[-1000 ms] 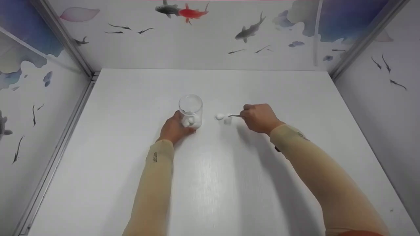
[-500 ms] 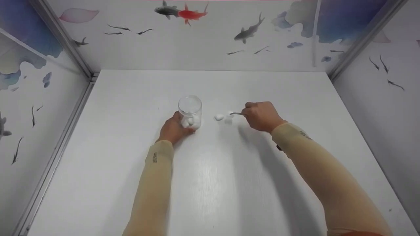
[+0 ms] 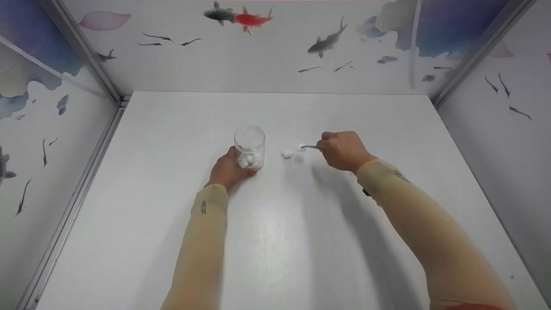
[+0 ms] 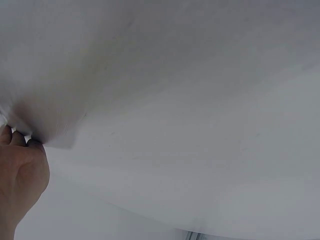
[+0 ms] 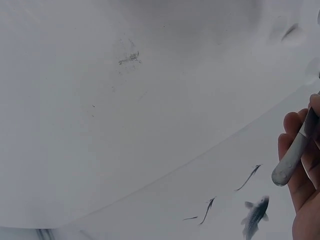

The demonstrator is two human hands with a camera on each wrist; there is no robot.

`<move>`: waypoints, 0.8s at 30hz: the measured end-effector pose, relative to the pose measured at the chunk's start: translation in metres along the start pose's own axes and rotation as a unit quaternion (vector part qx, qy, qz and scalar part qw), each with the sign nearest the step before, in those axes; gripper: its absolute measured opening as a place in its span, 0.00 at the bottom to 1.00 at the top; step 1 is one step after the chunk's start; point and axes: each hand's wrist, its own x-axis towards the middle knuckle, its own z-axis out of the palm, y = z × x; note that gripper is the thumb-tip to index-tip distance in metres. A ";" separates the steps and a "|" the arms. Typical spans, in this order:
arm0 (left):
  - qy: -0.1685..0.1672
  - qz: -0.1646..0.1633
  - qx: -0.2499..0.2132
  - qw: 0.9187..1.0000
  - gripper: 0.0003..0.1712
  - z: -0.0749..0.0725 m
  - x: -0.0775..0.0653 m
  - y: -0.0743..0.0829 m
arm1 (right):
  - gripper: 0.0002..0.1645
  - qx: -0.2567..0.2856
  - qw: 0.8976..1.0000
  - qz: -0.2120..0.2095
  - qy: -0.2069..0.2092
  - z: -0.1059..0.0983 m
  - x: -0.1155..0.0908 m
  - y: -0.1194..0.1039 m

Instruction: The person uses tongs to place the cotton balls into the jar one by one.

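Observation:
My left hand [image 3: 228, 171] grips the lower side of a clear jar [image 3: 249, 140], which stands open-topped with several white cotton balls [image 3: 249, 160] inside. To its right, one cotton ball [image 3: 287, 154] lies on the table. My right hand [image 3: 343, 150] pinches metal tweezers [image 3: 311, 147], whose tips point left at another white ball held just over the table, with a shadow below it. In the right wrist view the rounded rear end of the tweezers [image 5: 290, 167] sticks out past the fingers. The left wrist view shows only part of the left hand [image 4: 22, 172].
The white table [image 3: 275, 241] is bounded by a back panel [image 3: 258, 73] and side panels [image 3: 486, 107] printed with fish. Both forearms wear beige sleeves [image 3: 202, 241].
My right hand with the tweezers has risen slightly and shifted away from me, and the white ball at the tips has moved with it. The left hand and jar have stayed put.

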 end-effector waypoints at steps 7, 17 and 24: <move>-0.004 0.005 -0.002 1.000 0.59 0.000 0.000 -0.001 | 0.08 -0.002 1.000 -0.002 0.001 -0.010 0.013 -0.003; 0.000 -0.007 -0.012 1.000 0.58 -0.001 -0.001 0.001 | 0.09 -0.028 0.999 -0.028 0.012 -0.034 0.052 -0.021; 0.001 -0.012 -0.008 1.000 0.57 0.000 -0.002 0.003 | 0.10 -0.026 0.998 -0.041 0.046 -0.044 0.074 -0.037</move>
